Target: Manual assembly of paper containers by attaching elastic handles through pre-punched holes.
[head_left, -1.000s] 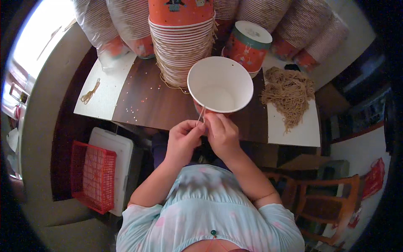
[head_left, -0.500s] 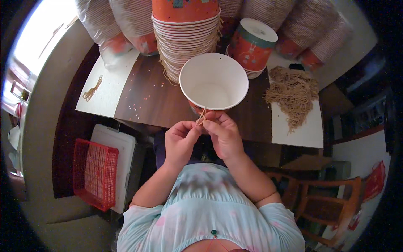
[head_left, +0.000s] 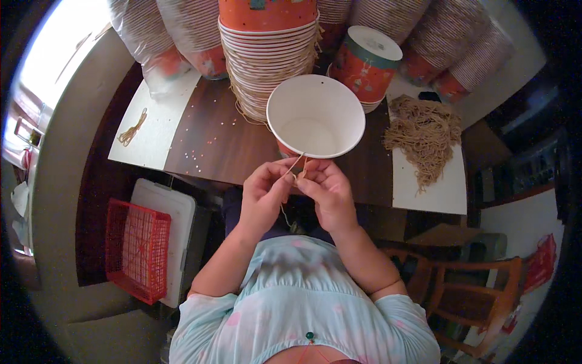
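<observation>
A large paper bucket (head_left: 316, 118), white inside, stands at the table's front edge with its open mouth tilted toward me. Tan cord (head_left: 294, 164) runs from its near rim down into my fingers. My left hand (head_left: 264, 191) pinches one strand between thumb and forefinger. Close beside it, my right hand (head_left: 329, 193) is closed on the cord too, thumb against fingers. The strands come together between the two thumbs, and a loose end hangs below. Whether a knot is formed there is too small to tell.
Behind the bucket rises a tall stack of orange buckets (head_left: 268, 54) with cords along its sides. An upside-down bucket (head_left: 367, 67) stands right of it. A heap of tan cords (head_left: 424, 136) lies at right, a small bundle (head_left: 133, 128) at left. A red basket (head_left: 138, 252) sits lower left.
The bucket has shifted slightly right, and my hands with it. The cord strands are spread farther apart near the rim, and a loose end now shows hanging under my fingers.
</observation>
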`<state>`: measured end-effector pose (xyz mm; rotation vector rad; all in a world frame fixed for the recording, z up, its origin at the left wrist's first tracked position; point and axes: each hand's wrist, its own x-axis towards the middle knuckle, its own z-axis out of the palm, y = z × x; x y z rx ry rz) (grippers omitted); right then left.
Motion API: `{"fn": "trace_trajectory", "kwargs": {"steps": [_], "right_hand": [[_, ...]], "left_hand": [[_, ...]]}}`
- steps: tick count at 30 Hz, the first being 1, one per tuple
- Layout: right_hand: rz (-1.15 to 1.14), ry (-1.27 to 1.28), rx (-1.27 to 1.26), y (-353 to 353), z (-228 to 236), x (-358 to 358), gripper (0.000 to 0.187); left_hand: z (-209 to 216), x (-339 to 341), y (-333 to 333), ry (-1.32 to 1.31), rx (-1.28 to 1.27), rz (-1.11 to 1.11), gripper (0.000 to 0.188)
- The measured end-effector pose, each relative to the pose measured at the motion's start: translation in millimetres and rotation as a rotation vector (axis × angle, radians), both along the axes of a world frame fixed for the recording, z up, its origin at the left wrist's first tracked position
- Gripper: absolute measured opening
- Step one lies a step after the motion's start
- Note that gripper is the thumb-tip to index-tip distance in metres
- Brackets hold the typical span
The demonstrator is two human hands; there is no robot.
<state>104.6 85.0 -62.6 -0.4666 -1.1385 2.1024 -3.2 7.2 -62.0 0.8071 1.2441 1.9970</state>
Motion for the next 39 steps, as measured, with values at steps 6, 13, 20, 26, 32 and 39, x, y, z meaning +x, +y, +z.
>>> {"fn": "trace_trajectory", "kwargs": {"steps": [6, 13, 20, 26, 32, 39], "right_hand": [[0.045, 0.096, -0.097, -1, 9, -2, 0.026], [-0.014, 0.023, -0.137, -3, -7, 4, 0.021], [0.021, -0.021, -0.142, -3, -11, -1, 0.022], [-0.171, -0.406, 0.417, -10, -1, 10, 0.018], [-0.406, -0.609, 0.917, -2, -7, 12, 0.015], [-0.222, -0.529, 0.93, 2, 2, 1, 0.014]], "left_hand": [[-4, -13, 2, -0.232, -0.026, -0.308, 0.009], [2, 1, 3, 0.082, -0.129, -0.057, 0.011], [-6, 6, -3, 0.225, -0.124, 0.081, 0.007], [4, 3, -8, 0.042, -0.16, 0.011, 0.01], [8, 0, -9, -0.084, -0.184, -0.096, 0.01], [6, 1, -13, -0.156, -0.252, -0.176, 0.01]]}}
